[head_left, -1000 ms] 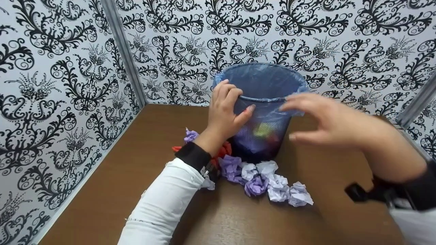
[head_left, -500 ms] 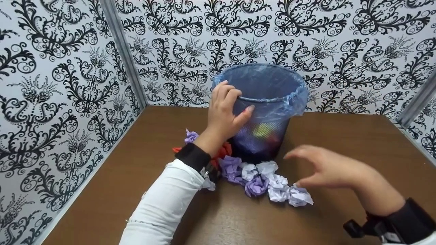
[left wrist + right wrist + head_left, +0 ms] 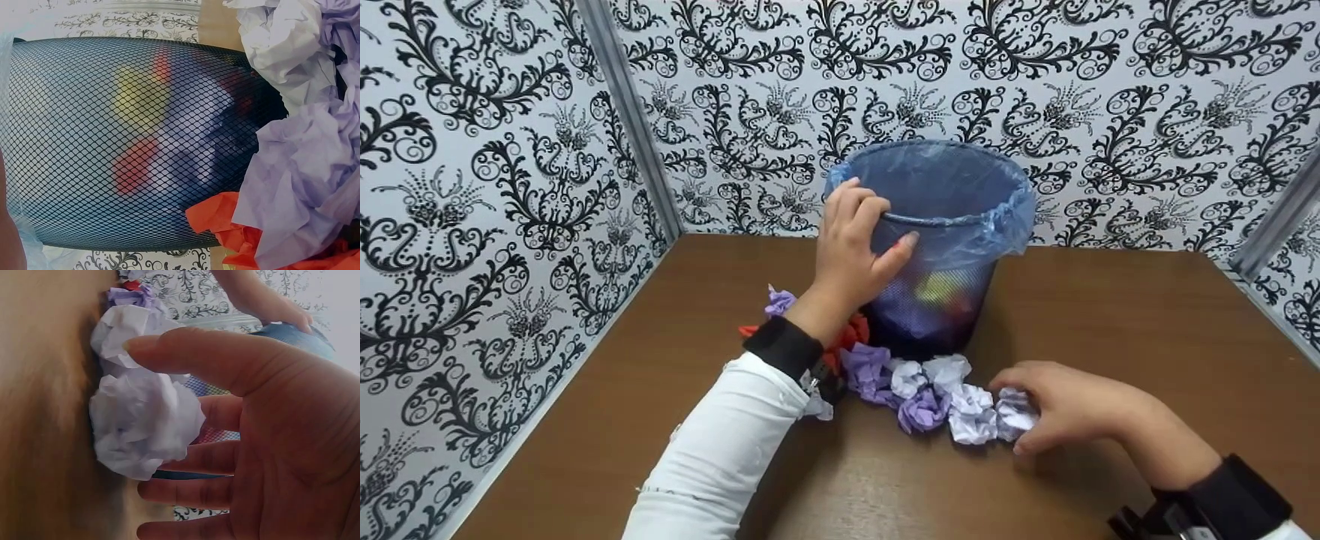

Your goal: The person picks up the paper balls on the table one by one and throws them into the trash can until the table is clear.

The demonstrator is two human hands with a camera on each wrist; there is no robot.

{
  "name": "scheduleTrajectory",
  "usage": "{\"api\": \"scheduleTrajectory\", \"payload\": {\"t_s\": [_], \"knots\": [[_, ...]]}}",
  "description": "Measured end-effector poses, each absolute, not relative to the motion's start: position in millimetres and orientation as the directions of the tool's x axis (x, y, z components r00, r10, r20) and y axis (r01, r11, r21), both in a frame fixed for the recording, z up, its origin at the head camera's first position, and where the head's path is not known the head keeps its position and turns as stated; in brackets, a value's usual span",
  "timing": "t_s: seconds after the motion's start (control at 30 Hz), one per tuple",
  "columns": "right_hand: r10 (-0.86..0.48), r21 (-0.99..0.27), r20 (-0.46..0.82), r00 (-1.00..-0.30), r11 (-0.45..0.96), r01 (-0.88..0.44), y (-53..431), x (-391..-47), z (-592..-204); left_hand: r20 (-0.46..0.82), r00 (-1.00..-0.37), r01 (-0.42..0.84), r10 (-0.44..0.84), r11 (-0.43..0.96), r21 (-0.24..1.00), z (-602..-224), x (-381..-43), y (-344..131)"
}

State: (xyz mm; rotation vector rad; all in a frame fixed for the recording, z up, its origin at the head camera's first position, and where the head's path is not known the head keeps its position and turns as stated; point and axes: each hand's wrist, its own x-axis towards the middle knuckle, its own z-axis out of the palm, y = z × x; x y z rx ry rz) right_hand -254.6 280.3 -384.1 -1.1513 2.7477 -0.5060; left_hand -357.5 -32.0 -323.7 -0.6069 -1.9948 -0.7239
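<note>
around the rightmost crumpled white paper ball (image 3: 1015, 415) on the brown table (image 3: 1147, 322), the right hand (image 3: 1076, 405) sets thumb and fingers apart, firm contact unclear; a second ago it was up beside the mesh wastebasket (image 3: 934, 319). the left hand (image 3: 851, 247) grips its rim (image 3: 937, 221), thumb outside, as then.

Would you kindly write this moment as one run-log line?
left grip: holds bin by rim | right grip: around rightmost paper ball, firm contact unclear | other balls: on table, near bin
</note>
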Motion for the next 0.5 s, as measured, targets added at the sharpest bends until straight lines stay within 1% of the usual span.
{"api": "scheduleTrajectory", "payload": {"t_s": [0.17,0.37,0.5], "knots": [[-0.713,-0.34,0.02,-0.701,0.654,-0.676,279.8,-257.6,-389.6,0.878,-0.462,0.663,0.128,0.707,0.246,-324.7,-358.2,-32.4],[-0.72,-0.343,0.039,-0.692,0.641,-0.687,277.1,-259.3,-389.1,0.875,-0.467,0.661,0.13,0.708,0.248,-323.6,-358.0,-31.4],[-0.719,-0.363,0.028,-0.695,0.64,-0.677,278.1,-259.1,-388.2,0.872,-0.473,0.661,0.127,0.705,0.256,-323.6,-357.8,-30.5]]}}
